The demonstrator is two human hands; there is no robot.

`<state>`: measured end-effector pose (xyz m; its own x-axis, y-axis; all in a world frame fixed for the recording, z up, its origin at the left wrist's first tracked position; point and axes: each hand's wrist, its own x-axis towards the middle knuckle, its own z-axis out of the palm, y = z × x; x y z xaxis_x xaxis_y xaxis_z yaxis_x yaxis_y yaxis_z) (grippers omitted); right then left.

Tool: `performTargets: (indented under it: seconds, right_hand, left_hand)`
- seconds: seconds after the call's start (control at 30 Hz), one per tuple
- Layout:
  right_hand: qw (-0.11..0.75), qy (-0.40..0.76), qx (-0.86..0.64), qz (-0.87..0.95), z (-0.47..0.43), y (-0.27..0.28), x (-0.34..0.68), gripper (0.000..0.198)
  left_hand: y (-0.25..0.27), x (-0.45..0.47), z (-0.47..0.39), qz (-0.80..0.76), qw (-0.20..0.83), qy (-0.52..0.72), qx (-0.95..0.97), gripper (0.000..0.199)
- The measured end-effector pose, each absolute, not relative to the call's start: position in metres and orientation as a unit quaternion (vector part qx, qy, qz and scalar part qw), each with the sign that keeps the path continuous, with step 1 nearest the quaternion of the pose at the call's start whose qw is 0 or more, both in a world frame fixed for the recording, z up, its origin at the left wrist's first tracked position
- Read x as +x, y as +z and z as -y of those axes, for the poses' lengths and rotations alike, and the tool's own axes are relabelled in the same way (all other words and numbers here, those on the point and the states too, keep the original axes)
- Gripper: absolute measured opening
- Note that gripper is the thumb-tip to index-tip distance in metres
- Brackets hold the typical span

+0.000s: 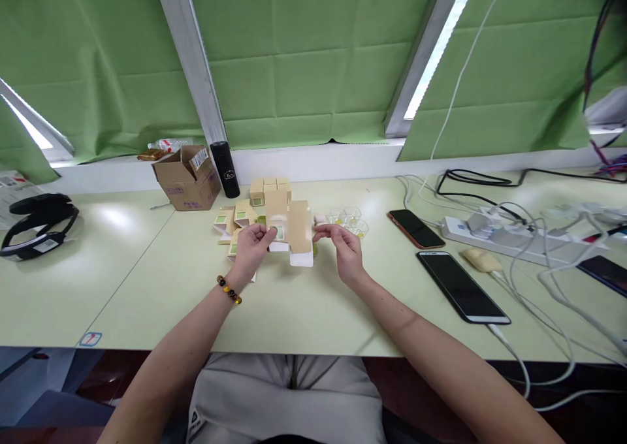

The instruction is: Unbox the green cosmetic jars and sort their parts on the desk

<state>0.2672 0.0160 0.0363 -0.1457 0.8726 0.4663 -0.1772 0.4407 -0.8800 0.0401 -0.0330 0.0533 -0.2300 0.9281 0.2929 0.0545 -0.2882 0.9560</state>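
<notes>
An unfolded small tan carton (300, 225) with white inner flaps is held upright above the table. My left hand (252, 245) pinches its left panel, thumb in front beside a green-and-white label. At the carton's right edge, my right hand (347, 251) has its fingers drawn together, with the fingertips touching that edge. Behind the carton stand several closed tan boxes (257, 191). More small cartons (224, 219) with green labels lie to the left of my left hand, some with flaps out. Several clear plastic cups (351, 215) with yellowish bits sit beyond my right hand.
A brown cardboard box (191, 186) and a black cylinder (225, 170) stand at the back left. A black headset (42, 225) lies far left. To the right are two phones (463, 287), a power strip (499, 238), a yellowish earbud case (481, 259) and tangled cables.
</notes>
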Motion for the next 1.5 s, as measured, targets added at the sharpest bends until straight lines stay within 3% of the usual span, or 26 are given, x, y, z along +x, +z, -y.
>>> performTargets:
  seconds: [0.13,0.3,0.43,0.87,1.03,1.13,1.23,1.5]
  right_hand:
    - [0.591,0.444,-0.301,0.603,-0.022,0.033,0.268,0.05]
    - [0.599,0.447,-0.299,0.593,-0.028,0.028,0.268,0.049]
    - [0.601,0.444,-0.302,0.592,-0.03,0.028,0.268,0.05]
    - [0.596,0.439,-0.288,0.608,-0.033,0.02,0.268,0.048]
    - [0.586,0.439,-0.287,0.618,-0.033,0.019,0.268,0.047]
    - [0.577,0.44,-0.29,0.624,-0.031,0.019,0.267,0.046]
    - [0.573,0.439,-0.291,0.629,-0.03,0.019,0.267,0.045]
    - [0.573,0.44,-0.282,0.631,-0.031,0.018,0.266,0.044]
  left_hand:
    - [0.062,0.036,0.033,-0.472,0.334,0.642,0.503,0.047]
    - [0.075,0.02,0.038,-0.447,0.029,0.594,0.668,0.025]
    - [0.07,0.005,0.036,-0.381,-0.096,0.508,0.766,0.008]
    - [0.081,-0.012,0.056,-0.32,-0.321,0.413,0.79,0.016]
    - [0.1,-0.041,0.08,-0.522,-0.22,0.515,0.643,0.014]
    - [0.112,-0.071,0.088,-0.668,-0.013,0.518,0.533,0.031]
    - [0.114,-0.104,0.092,-0.714,0.144,0.462,0.506,0.033]
    - [0.096,-0.148,0.109,-0.775,0.25,0.332,0.475,0.033]
